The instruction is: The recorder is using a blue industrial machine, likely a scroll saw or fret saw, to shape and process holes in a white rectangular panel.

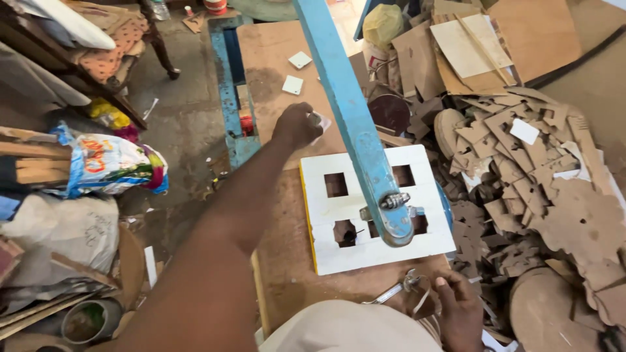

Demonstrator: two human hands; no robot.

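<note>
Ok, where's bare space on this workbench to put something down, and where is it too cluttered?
The brown bench top is bare at its far end, left of the two small white squares. Another bare strip lies along the near edge, below the white panel with square cutouts. The right side is crowded with a heap of cardboard-coloured offcuts.

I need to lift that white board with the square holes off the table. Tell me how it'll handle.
The white board probably stays stiff: it lies flat and shows a thick yellow edge. The strips between its four cut-outs look narrow, so it may crack there if lifted by one corner. It sits under the blue saw arm, so it likely must slide out sideways.
</note>
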